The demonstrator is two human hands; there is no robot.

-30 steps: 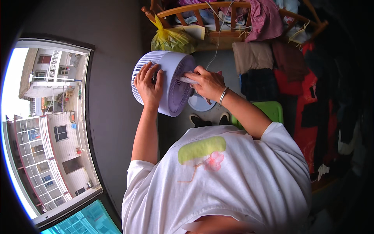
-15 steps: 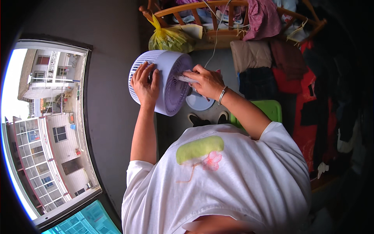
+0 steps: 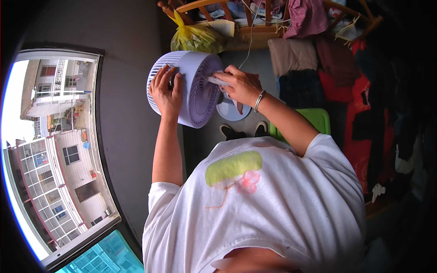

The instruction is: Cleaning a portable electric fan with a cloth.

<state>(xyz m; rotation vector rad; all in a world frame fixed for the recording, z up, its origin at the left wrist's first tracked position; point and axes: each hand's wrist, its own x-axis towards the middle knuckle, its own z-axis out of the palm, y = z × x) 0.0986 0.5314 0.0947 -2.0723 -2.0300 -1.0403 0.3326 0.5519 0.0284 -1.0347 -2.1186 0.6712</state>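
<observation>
A large window fills the left, with a bare grey wall between it and the work. The left hand lies spread over the rim of the round white plastic fan, gripping its housing. The fan's grille faces right and slightly down, its axis roughly horizontal. The right hand pinches a small pale cloth against the grille. A wooden rack crowds the top edge; hanging clothes close off the right.

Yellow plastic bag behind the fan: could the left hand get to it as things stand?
Probably yes, though not at once. The left hand is pressed on the rear rim of the white fan. The yellow plastic bag lies just beyond the fan, nothing between them, so letting go would leave the way free.
</observation>
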